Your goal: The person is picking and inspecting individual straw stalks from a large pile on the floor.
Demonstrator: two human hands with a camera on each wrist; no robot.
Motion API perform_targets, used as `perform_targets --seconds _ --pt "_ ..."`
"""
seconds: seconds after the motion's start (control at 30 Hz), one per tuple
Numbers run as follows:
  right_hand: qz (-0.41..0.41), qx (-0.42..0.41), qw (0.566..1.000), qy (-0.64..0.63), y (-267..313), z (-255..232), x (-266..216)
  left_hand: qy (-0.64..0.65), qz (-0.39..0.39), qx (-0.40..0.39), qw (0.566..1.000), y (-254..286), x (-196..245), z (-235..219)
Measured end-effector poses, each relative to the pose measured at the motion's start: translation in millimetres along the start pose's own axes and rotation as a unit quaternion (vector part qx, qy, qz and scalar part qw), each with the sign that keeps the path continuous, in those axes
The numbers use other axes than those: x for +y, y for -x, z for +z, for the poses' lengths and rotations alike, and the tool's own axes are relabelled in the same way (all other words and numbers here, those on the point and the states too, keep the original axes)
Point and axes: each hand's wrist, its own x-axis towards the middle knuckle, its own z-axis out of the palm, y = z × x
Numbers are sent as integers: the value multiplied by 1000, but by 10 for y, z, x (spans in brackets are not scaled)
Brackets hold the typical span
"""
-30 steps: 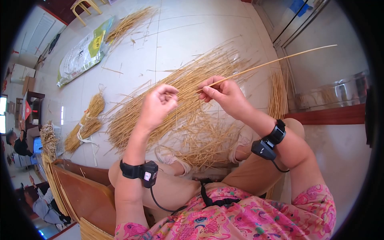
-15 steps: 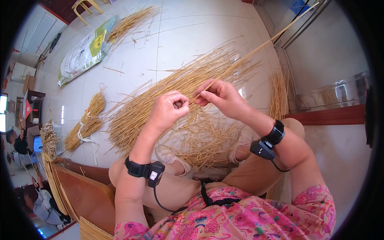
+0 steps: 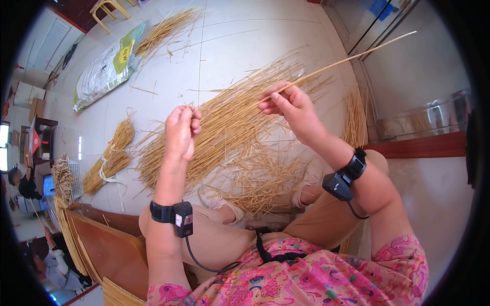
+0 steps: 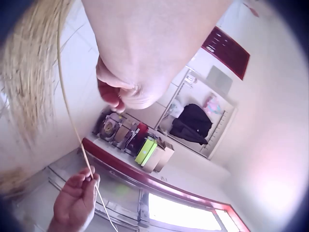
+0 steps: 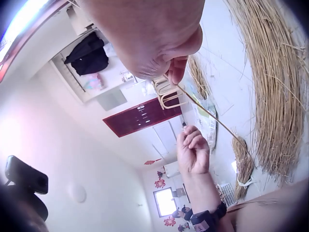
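Observation:
A long thin straw (image 3: 352, 58) is pinched between the thumb and fingers of the right hand (image 3: 296, 109), and its far part slants up to the right in the head view. In the left wrist view the right hand (image 4: 75, 203) holds the same straw (image 4: 67, 108). Apart from it, on the left, the left hand (image 3: 181, 130) is raised with curled fingers; whether a small scrap is between the fingertips is unclear. The right wrist view shows the left hand (image 5: 194, 152) beside the straw (image 5: 212, 116). Below both hands lies a wide spread of straw (image 3: 204, 132).
Short straw pieces (image 3: 265, 178) lie between the feet. A tied bundle (image 3: 117, 148) is at the left, with a printed bag (image 3: 104, 71) and more straw (image 3: 163, 30) beyond. A wooden board (image 3: 109, 245) stands near the left knee; a straw bundle (image 3: 354, 120) leans at the right.
The left hand came close to the right, then moved away to the left. The right hand has shifted slightly right and up. The straw's far end swung up, then lower again.

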Motion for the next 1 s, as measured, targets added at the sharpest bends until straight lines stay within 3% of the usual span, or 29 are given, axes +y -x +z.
perform_targets --seconds 0.07,0.1,0.2,0.3,0.4,0.5,0.6,0.67,0.87,1.0 --pt "-4 25 1000 3 -2 3 -64 -119 -13 -78 990 72 157 -49" --pt "-8 28 1000 2 -16 -12 -68 -160 -47 -179 970 104 204 -75" --pt "-20 44 999 1 -62 -51 -90 -223 -128 -336 906 362 265 213" --pt "-24 62 998 1 -75 -48 -126 -388 103 -437 805 503 -55 348" --pt "-16 58 998 7 -62 -60 -128 -424 194 -284 838 447 -121 387" --pt "-2 37 999 10 -37 -45 -125 -452 388 -20 803 313 -157 444" --pt "-2 17 1000 -10 -50 -40 -46 -391 238 -72 886 255 -289 388" --pt "-7 21 999 -28 -53 -7 7 -412 274 -87 865 250 -301 410" --pt "89 -62 990 91 88 166 125 -439 345 -86 825 262 -311 509" --pt "74 -28 996 50 92 190 135 -438 369 -72 817 271 -332 531"
